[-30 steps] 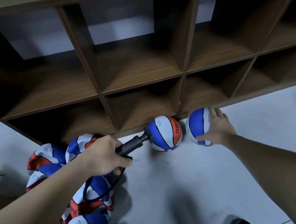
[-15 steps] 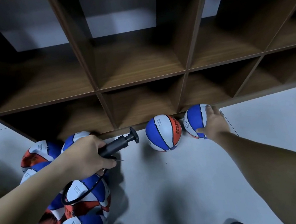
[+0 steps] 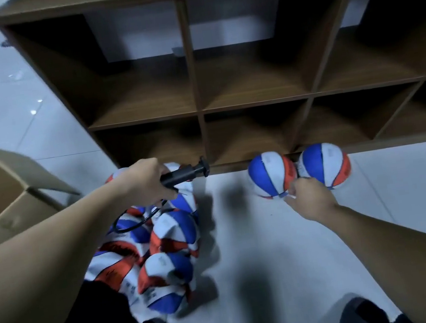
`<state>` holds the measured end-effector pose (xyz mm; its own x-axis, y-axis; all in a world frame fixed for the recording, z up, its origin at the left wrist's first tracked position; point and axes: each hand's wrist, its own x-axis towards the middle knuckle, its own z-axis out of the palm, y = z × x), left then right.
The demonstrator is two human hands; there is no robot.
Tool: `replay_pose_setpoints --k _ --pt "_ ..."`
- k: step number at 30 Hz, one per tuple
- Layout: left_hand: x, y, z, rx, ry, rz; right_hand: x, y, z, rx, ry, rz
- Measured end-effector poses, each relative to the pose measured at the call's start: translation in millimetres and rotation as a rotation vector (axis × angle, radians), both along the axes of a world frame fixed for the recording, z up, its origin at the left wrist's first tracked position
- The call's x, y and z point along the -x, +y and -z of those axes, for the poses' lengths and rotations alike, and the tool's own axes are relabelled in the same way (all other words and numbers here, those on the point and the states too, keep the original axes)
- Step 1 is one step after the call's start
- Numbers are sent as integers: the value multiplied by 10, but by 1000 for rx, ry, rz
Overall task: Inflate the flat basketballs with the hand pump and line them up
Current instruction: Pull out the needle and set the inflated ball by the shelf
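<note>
Left hand (image 3: pixel 144 181) wrapped around the black hand pump (image 3: pixel 180 174), fingers clamped on its barrel, T-handle end pointing right toward the shelf base, long axis roughly level and left-to-right; thin hose (image 3: pixel 130 225) looping down over the pile. Right hand (image 3: pixel 310 199) low on the floor (image 3: pixel 247 253), fingers loosely curled, close against the front of the two inflated basketballs; whether touching or pinching anything, cannot tell. Left inflated ball (image 3: pixel 270 173) and right inflated ball (image 3: pixel 324 164) side by side, touching, both against the foot of the wooden cubby shelf (image 3: pixel 194 81). Heap of flat basketballs (image 3: pixel 162 257) directly below and just beside the pump hand, well apart from the right hand. Cardboard box (image 3: pixel 3 192) at far left. Probably between balls: two lined up, many flat. Next flat ball nearer the left side, but that hand occupied by the pump, so a cross-reach by the right hand likely needed.
</note>
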<state>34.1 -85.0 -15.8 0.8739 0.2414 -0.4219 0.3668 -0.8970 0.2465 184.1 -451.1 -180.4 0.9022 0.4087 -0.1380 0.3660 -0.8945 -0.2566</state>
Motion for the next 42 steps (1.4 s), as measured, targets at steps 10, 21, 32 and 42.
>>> replay_pose_setpoints --k 10,21,32,42 --pt "639 503 29 -22 66 -69 1609 1628 229 -201 351 -392" --pt "811 871 131 19 72 -81 2251 2318 702 -217 471 -299" --pt "533 705 73 154 56 -17 2151 1988 308 -443 653 -256" --pt "106 57 -75 530 37 -6 1729 1352 -402 -675 440 -14"
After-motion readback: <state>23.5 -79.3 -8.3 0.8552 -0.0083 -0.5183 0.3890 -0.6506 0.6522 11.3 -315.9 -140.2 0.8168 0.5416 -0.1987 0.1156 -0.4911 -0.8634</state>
